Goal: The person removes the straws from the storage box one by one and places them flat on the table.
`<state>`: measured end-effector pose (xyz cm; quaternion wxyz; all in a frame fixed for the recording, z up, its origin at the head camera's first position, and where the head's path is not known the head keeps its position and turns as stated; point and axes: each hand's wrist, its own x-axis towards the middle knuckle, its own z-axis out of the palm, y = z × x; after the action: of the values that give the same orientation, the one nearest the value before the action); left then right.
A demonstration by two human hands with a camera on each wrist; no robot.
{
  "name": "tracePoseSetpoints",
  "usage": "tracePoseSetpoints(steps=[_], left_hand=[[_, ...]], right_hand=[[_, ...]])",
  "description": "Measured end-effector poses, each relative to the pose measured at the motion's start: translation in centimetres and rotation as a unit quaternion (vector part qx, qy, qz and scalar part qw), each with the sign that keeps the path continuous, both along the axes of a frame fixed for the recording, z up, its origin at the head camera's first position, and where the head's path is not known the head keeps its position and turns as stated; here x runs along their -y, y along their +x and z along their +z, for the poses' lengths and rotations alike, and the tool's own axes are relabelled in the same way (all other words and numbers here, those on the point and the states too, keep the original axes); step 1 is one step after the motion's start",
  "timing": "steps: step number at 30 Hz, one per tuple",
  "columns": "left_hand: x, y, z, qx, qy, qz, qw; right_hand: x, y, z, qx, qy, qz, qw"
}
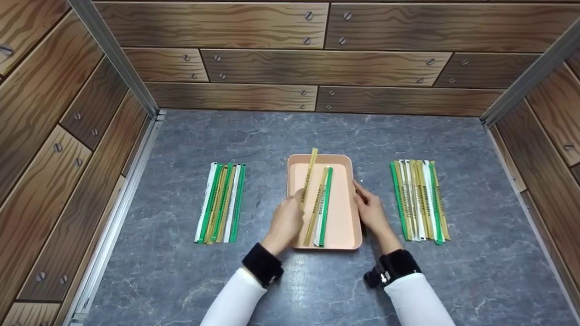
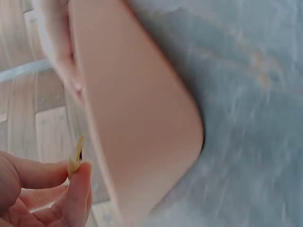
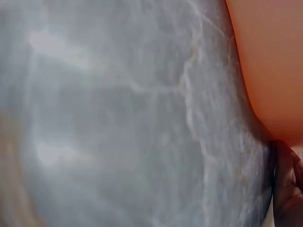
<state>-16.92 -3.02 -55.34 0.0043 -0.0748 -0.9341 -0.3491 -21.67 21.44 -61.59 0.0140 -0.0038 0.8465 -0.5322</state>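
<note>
My left hand (image 1: 287, 219) pinches a long, thin gold-wrapped stick (image 1: 310, 172) between thumb and fingertips, over the left side of a pale pink tray (image 1: 343, 217). The stick's far end reaches past the tray's back rim. In the left wrist view, its near end (image 2: 75, 158) shows between thumb and finger of the left hand (image 2: 45, 189). My right hand (image 1: 372, 213) holds the tray's right edge; its fingers (image 3: 286, 184) lie against the outer wall. Inside the tray lie a gold stick (image 1: 316, 208), a white stick (image 1: 322, 213) and a green stick (image 1: 326, 206), side by side.
To the left of the tray, a row of green, gold and white sticks (image 1: 220, 203) lies on the grey marbled table (image 1: 272, 131). A similar row (image 1: 419, 199) lies to the right. Wood-patterned panels (image 1: 263, 65) enclose the back and both sides.
</note>
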Motion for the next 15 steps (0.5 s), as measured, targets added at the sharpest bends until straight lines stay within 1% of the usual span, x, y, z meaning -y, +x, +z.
tracePoseSetpoints(steps=[1,5,8,9,12,15], left_hand=[[0.5,0.1,0.2,-0.004,0.012,0.006,0.9999],[3.0,0.4,0.4,-0.039,0.033,0.035,0.9981],[5.1,0.6,0.3,-0.048,0.042,0.067,0.9957],[5.9,0.6,0.2,-0.047,0.045,0.080,0.9947],[8.1,0.8,0.1,-0.043,0.031,0.120,0.9914],[10.3,1.1,-0.3,-0.037,-0.004,0.155,0.9872]], right_hand=[[0.0,0.0,0.0,0.000,-0.001,0.001,1.000],[-0.1,0.0,0.0,-0.001,-0.003,0.006,1.000],[-0.1,0.0,0.0,-0.004,0.000,0.006,1.000],[-0.1,-0.1,0.0,-0.003,0.002,0.006,1.000],[-0.1,-0.1,0.1,-0.002,0.003,0.004,1.000],[-0.1,-0.1,0.0,-0.004,0.001,0.007,1.000]])
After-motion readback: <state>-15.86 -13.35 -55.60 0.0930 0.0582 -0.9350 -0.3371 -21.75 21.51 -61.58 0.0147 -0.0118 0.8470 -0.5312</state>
